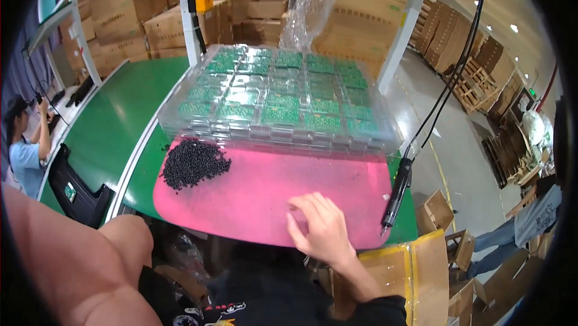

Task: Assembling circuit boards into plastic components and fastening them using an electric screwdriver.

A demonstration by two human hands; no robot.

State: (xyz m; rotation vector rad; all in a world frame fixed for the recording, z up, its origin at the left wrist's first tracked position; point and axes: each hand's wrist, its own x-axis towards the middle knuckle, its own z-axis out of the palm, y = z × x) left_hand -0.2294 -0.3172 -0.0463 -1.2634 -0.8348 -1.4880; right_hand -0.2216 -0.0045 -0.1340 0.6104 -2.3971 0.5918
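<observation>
My right hand (320,228) rests on the near edge of a pink mat (271,187), fingers apart and holding nothing. A heap of small black screws (192,163) lies on the mat's left end, well left of that hand. Behind the mat stands a stack of clear plastic trays (283,94) filled with green circuit boards. Just right of my right hand, an electric screwdriver (397,193) hangs tip-down on a black cable. My bare left forearm (90,266) fills the lower left corner, bent at the elbow; its hand is out of view.
A green conveyor belt (114,121) runs along the left, with a black tray (75,190) on it. One person (24,151) works at the far left, another (524,223) stands lower right. Cardboard boxes (120,13) are stacked behind; open cartons (415,272) sit right of my lap.
</observation>
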